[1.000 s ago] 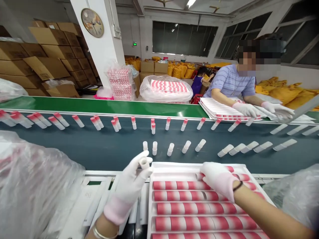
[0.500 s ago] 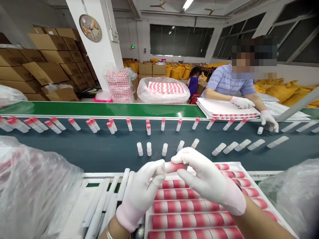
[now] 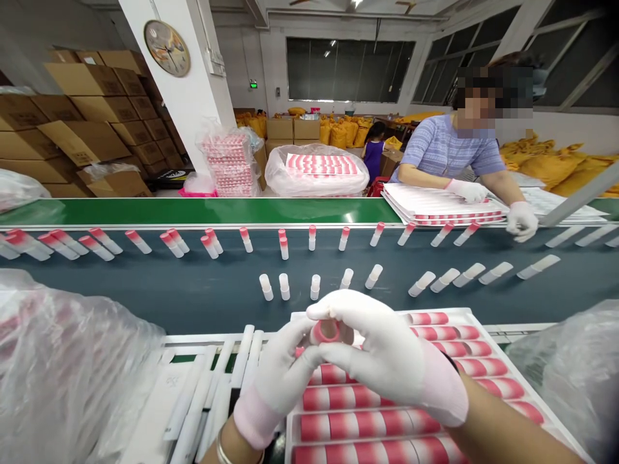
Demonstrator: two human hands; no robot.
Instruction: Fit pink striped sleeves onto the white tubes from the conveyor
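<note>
Pink-and-white tube (image 3: 329, 330) pinched end-on between gloved left hand (image 3: 285, 374) and right hand (image 3: 387, 357), fingers of both pressed around it, just above the near-left corner of the tray (image 3: 520, 361). More striped tubes (image 3: 387, 425) in rows in the tray. Beyond the tray, white caps (image 3: 314, 286) upright on the belt (image 3: 193, 290).

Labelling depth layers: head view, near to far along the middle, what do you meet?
White tray of pink-and-white tubes → both hands around one pink tube → row of white caps → row of pink-topped tubes → green strip → bagged trays
</note>
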